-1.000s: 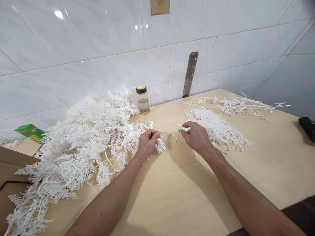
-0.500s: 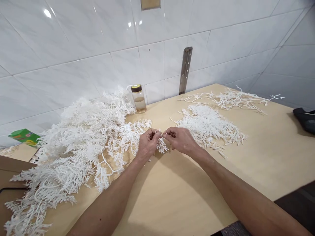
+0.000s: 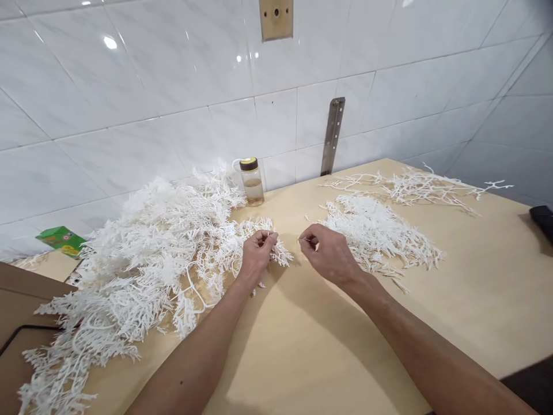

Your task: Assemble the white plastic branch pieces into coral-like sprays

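Observation:
My left hand (image 3: pixel 256 252) pinches a white branched sprig (image 3: pixel 280 254), whose tips fan out to the right of the fingers. A short gap away, my right hand (image 3: pixel 324 249) is closed in a pinch, with a tiny white bit at its fingertips. Left of my hands spreads a large heap of white branched pieces (image 3: pixel 159 248). Just beyond my right hand lies a flatter pile of small white sprigs (image 3: pixel 380 230). Bare white stems (image 3: pixel 419 185) lie behind that pile.
A lidded bottle (image 3: pixel 253 183) with liquid stands near the tiled wall. The wooden table (image 3: pixel 276 357) also has a green packet (image 3: pixel 61 240) beyond its left side, near a brown box (image 3: pixel 26 300). A metal bracket (image 3: pixel 332 136) is on the wall; a black object (image 3: pixel 542 222) sits far right.
My hands, which met at the fingertips, are now apart, the right one having moved right. The sprig stays in my left hand. The camera view has shifted slightly up and left.

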Demonstrator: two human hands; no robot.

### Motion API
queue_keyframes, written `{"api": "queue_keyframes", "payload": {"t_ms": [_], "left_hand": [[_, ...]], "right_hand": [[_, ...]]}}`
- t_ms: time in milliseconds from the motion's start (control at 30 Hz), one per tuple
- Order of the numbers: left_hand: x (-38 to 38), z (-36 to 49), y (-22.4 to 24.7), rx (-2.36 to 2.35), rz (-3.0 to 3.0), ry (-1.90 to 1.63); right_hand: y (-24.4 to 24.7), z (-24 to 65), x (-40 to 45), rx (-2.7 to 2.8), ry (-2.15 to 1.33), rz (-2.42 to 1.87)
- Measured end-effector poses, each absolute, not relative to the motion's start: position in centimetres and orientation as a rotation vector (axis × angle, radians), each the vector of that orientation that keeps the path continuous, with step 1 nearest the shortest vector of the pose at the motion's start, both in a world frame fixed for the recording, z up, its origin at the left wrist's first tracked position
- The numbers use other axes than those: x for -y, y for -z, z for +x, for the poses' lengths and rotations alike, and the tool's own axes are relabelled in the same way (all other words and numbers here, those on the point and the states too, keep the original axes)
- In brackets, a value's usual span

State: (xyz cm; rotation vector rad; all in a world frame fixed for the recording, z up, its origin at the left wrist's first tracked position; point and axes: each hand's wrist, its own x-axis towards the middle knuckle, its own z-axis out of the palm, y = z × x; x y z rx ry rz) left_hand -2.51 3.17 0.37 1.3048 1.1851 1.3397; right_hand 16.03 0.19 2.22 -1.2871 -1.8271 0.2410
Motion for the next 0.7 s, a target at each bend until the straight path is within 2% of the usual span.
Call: {"api": "queue_keyframes", "payload": {"t_ms": [133,367,700], "left_hand": [[-2.7,-1.9,-0.5,-1.159,1.296,-1.315],[-2.1,-1.3,-0.4,-1.212,1.350,-1.314],[-1.9,-1.2,-0.9,-1.117,1.270,-1.266]], "right_hand": [[-2.1,18.1,-1.2,1.739,-0.085,-1.556],[-3.0,15.0,0.6,1.938,-0.330,-1.120],[-1.9,15.2,0.0,1.983,-0.311,-1.255]]}}
